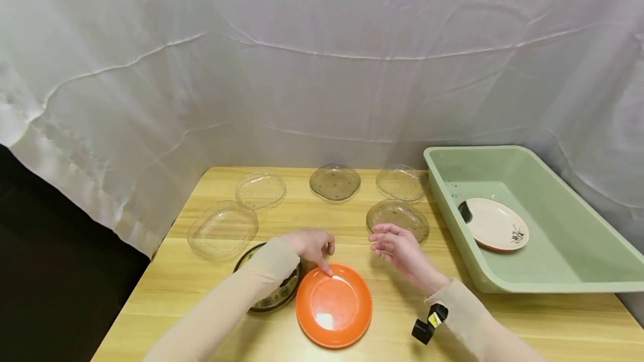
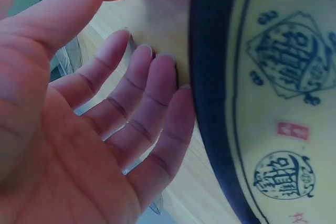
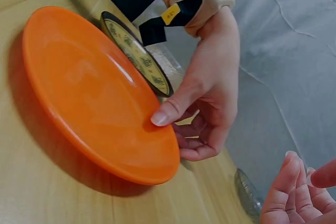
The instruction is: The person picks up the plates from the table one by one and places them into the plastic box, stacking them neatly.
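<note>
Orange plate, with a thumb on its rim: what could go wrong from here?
The orange plate might slip or tip: the left hand has its thumb on the rim, and the right hand isn't touching it. It could also knock the dark-rimmed patterned plate close beside it.

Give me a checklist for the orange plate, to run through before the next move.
1. Left hand touching the orange plate: ok, its thumb lies on the rim.
2. Fingers supporting the rim from below: cannot tell.
3. Right hand free: ok, it holds nothing.
4. Right hand on the orange plate: not ok, it is apart from it.
5. Orange plate clear of the patterned plate: cannot tell, they look very close.
6. Bare floor in the green tub: ok, beside the pale plate.
</note>
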Demonstrator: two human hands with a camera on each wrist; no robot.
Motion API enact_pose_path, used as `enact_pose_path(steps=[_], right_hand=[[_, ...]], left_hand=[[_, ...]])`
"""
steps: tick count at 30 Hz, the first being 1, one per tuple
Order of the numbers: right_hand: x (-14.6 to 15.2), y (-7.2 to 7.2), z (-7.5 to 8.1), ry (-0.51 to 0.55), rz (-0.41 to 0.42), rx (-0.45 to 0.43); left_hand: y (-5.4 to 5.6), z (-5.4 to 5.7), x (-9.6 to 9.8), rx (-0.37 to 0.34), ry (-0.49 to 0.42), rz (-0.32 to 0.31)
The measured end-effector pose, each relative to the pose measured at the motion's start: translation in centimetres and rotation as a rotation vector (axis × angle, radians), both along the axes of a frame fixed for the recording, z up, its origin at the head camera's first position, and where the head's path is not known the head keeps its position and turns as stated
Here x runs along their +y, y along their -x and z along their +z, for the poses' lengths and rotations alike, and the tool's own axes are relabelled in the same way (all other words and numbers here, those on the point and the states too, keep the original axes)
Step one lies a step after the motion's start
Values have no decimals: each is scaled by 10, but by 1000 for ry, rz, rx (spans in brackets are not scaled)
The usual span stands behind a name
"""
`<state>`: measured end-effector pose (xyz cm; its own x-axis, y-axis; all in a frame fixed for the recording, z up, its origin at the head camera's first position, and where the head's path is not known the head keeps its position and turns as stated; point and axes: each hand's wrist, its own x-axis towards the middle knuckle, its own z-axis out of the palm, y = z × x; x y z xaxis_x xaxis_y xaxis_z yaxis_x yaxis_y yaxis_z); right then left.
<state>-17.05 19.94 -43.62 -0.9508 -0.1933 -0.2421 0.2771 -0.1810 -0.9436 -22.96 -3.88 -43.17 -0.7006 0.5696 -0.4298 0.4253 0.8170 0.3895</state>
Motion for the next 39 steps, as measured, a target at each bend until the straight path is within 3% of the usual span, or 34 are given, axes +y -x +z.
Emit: enact_pose_path(steps=[15, 28, 33, 39], right_hand=[[2, 2, -9, 15, -85, -52], [2, 3, -7, 27, -140, -63], [2, 4, -7, 31, -142, -69], [2, 4, -7, 64, -147, -94]], left_hand=[[7, -3, 4, -3, -38, 22], [17, -8, 2, -20, -87, 165], [20, -9, 1, 50, -54, 223], [21, -6, 2, 93, -6, 230]])
